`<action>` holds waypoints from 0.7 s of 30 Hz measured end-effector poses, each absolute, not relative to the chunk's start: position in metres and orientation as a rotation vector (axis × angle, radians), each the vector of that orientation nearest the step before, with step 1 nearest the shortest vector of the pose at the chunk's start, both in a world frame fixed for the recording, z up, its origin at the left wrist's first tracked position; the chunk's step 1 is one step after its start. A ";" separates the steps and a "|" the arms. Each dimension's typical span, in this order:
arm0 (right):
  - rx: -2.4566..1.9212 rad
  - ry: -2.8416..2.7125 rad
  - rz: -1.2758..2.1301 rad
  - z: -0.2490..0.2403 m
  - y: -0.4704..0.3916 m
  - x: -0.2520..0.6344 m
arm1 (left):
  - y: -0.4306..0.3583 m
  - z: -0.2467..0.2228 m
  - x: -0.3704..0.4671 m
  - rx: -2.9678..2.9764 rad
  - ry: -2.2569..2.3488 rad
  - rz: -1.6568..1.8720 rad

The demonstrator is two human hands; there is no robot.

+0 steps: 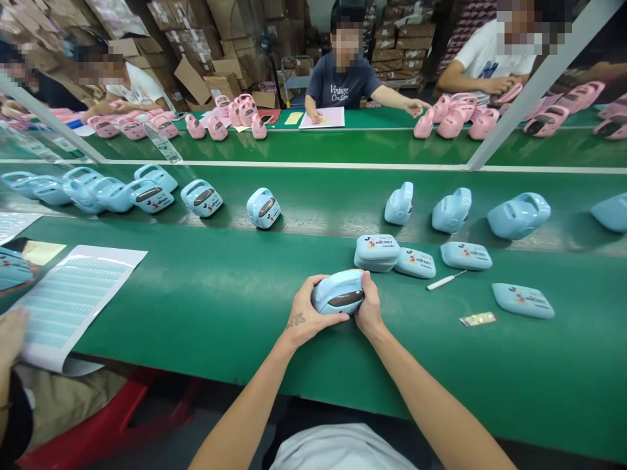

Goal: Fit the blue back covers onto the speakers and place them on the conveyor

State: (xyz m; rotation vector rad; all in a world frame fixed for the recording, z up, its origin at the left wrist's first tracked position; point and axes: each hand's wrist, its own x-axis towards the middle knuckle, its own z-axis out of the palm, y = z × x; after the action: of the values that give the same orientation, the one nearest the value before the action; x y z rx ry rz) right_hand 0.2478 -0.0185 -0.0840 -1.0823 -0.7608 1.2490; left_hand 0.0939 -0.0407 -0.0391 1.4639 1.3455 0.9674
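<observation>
Both of my hands hold one light-blue plastic device with a carrying handle and a dark oval window (339, 294), just above the green table. My left hand (306, 313) wraps its left side, thumb along the lower edge. On the right end, my right hand (369, 303) grips with fingers and thumb. Just beyond lie light-blue printed covers (376, 251), some stacked, and another one (523, 300) sits farther right. Beside them is a white-handled screwdriver (443, 282) with a thin shaft. Nearer me rests a small flat yellowish strip (477, 319).
Several similar blue devices (264, 209) stand along the belt (323, 196) ahead. Printed sheets (83, 300) lie at left, near a neighbour's hand (12, 336). Across the line, people sit behind pink devices (453, 121); one person's hand (416, 108) reaches toward them. A bottle (164, 143) lies at the divider.
</observation>
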 end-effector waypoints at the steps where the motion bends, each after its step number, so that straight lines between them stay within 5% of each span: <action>1: -1.108 -0.750 1.212 -0.086 -0.018 0.245 | -0.042 -0.037 0.096 1.492 1.362 0.963; 21: -1.233 -1.309 0.869 -0.069 -0.032 0.232 | -0.040 -0.069 0.113 1.097 1.459 1.522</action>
State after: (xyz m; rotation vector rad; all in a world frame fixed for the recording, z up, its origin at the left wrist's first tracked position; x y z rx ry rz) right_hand 0.2315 -0.0318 -0.0685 -1.2333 -1.3086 0.8693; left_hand 0.1125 -0.0399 -0.0692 1.0967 1.4594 1.5219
